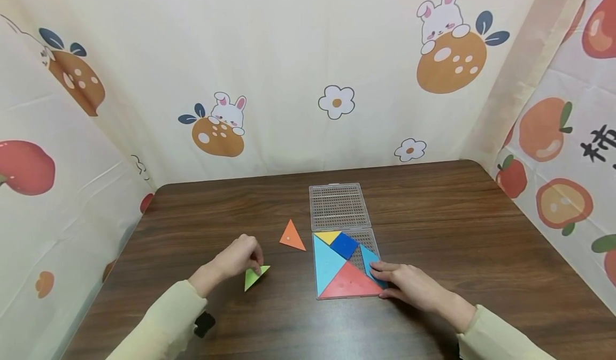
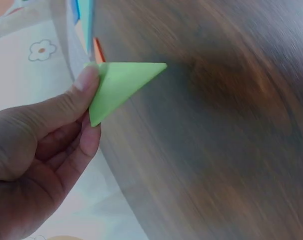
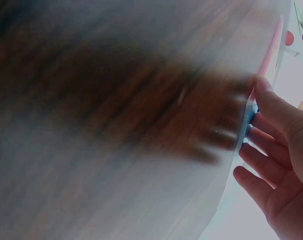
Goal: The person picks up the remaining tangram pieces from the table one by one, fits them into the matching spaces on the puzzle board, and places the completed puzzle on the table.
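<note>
My left hand (image 1: 240,255) pinches a light green tangram triangle (image 2: 121,85) between thumb and fingers, over the table left of the case. On the right, my right hand (image 1: 416,288) touches the near right edge of the clear tangram case (image 1: 364,237), its fingers over a blue parallelogram (image 1: 368,255) and its thumb by the near corner. Inside the case lie a large light blue triangle (image 1: 328,263), a large red triangle (image 1: 348,282), a dark blue square (image 1: 344,245) and a small yellow triangle (image 1: 328,236). Bare mesh shows beside the parallelogram.
An orange triangle (image 1: 292,237) lies on the brown wooden table (image 1: 231,205) between my left hand and the case. The case's open mesh lid (image 1: 339,207) lies flat behind it. Printed cloth (image 1: 289,82) hangs along the back and sides.
</note>
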Available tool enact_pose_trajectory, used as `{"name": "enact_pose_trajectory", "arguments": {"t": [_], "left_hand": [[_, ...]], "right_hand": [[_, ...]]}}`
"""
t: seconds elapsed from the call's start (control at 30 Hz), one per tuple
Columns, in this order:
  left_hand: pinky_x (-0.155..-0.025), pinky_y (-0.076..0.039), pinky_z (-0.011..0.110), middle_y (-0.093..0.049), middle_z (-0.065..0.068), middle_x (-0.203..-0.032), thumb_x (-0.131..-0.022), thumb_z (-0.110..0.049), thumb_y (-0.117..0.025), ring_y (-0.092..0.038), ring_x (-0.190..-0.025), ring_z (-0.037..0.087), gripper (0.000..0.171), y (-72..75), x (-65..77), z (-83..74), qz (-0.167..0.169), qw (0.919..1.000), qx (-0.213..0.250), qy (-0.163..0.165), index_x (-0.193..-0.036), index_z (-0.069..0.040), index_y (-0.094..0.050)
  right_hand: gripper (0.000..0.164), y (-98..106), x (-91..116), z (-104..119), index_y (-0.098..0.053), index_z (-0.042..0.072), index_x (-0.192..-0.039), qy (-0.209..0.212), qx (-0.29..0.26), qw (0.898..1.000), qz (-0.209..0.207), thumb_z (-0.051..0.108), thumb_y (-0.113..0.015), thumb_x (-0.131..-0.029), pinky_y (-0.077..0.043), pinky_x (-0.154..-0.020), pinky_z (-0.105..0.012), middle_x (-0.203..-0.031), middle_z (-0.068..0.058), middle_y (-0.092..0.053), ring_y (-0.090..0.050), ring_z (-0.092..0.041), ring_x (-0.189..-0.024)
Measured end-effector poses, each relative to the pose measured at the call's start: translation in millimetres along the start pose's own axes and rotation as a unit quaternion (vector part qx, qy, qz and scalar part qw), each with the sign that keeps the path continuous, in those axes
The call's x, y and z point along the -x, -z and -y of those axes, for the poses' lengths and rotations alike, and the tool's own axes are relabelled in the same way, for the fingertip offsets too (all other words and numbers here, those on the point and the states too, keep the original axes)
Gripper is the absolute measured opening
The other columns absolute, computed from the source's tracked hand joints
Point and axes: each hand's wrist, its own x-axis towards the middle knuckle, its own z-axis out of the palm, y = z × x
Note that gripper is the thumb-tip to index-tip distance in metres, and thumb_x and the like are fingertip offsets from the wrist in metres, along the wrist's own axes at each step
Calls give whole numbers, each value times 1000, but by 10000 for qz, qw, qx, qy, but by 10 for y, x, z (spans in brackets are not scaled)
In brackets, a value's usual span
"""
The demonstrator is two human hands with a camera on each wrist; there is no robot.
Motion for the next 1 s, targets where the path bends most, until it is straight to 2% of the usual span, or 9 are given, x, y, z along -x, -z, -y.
{"name": "enact_pose_trajectory", "arguments": {"t": [0.17, 0.37, 0.6, 0.87, 1.0], "left_hand": [[-43, -40, 19, -59, -3, -56, -66, 1, -74, -49, -48, 2, 15, -31, -52, -82, -431, 9988, 188, 137, -58, -5, -63], [-45, -41, 20, -59, -3, -58, -66, -2, -75, -48, -49, 5, 11, -99, -167, -188, -754, 9958, 349, 383, -61, -5, -65], [-47, -40, 20, -58, -4, -57, -63, -5, -77, -47, -51, 4, 12, -169, -323, -318, -1159, 9903, 307, 705, -61, -7, -66], [-47, -41, 19, -59, -4, -58, -65, -9, -77, -47, -51, 5, 10, -265, -545, -468, -1384, 9864, 506, 722, -64, -6, -67], [-47, -42, 19, -60, -3, -59, -67, -10, -76, -47, -50, 6, 10, -341, -655, -538, -1473, 9825, 805, 809, -67, -5, -68]], "right_hand": [[42, 1, -8, -3, -59, 2, -116, -9, 24, 10000, -12, 23, -66, -80, -48, -77, -38, -121, -11, -54, -54, -26, -104], [42, 3, -17, -8, -58, 3, -116, -24, 16, 10000, -23, 23, -66, -80, -48, -77, -38, -121, -11, -53, -54, -25, -105], [42, 5, -16, -4, -59, 3, -116, 20, 27, 10000, -74, 23, -66, -80, -48, -76, -37, -121, -11, -54, -54, -25, -104], [42, 1, -18, -7, -58, 3, -116, -51, 3, 10000, -9, 23, -66, -80, -48, -76, -37, -121, -12, -53, -54, -25, -104], [42, -6, 0, -3, -59, 2, -115, 3, -8, 10000, -55, 23, -66, -79, -48, -75, -37, -120, -12, -54, -55, -26, -103]]}}
